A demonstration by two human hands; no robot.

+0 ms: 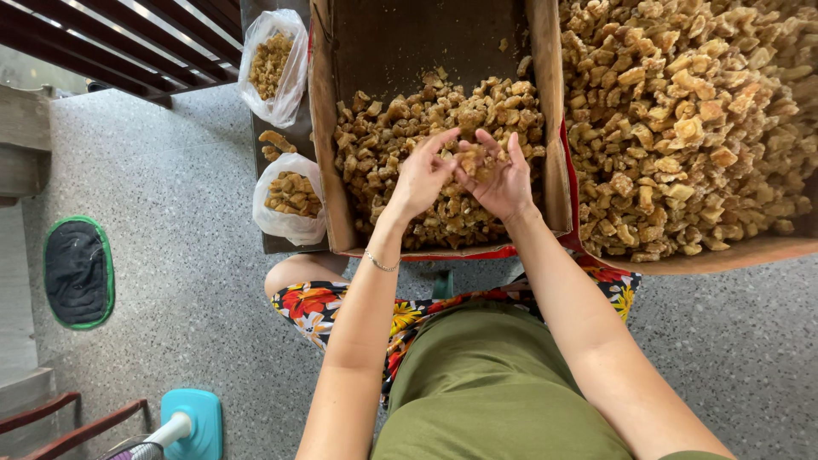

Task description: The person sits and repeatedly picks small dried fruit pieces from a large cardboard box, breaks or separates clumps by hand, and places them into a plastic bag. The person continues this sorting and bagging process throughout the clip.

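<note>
Over grey speckled flooring, our left hand (419, 181) and right hand (498, 177) meet above the cardboard box (324, 128), fingers curled, pinching one golden chunk (474, 158) from the heap; next we likely need a firm pull apart.

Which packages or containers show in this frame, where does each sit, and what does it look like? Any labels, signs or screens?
Middle cardboard box: open, brown, red-edged, part filled with golden-brown chunks; both hands inside.
Right cardboard box: brown, heaped with the same chunks.
Upper plastic bag: clear, open, left of the boxes, holding chunks.
Lower plastic bag: clear, below it, holding chunks.
No labels, signs or screens visible.
</note>
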